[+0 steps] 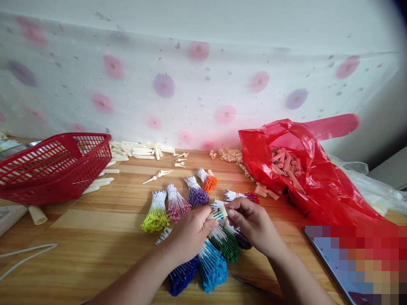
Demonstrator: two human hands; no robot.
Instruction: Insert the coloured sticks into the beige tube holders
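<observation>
In the middle of the table, my left hand pinches a small cream slotted tube with dark and teal strips along its slots. My right hand has thumb and fingers closed on a small cream piece at the tube's end; whether the two are joined I cannot tell. Bundles of white sticks with coloured tips lie around my hands: yellow-green, pink, purple, orange, green, light blue and dark blue. A dark red bundle lies just beyond my right hand.
A red plastic basket stands at left, with cream tapered tubes behind it. Small white pointed parts lie mid-table. At right, a red plastic bag holds slotted tubes. A flat screen device lies front right.
</observation>
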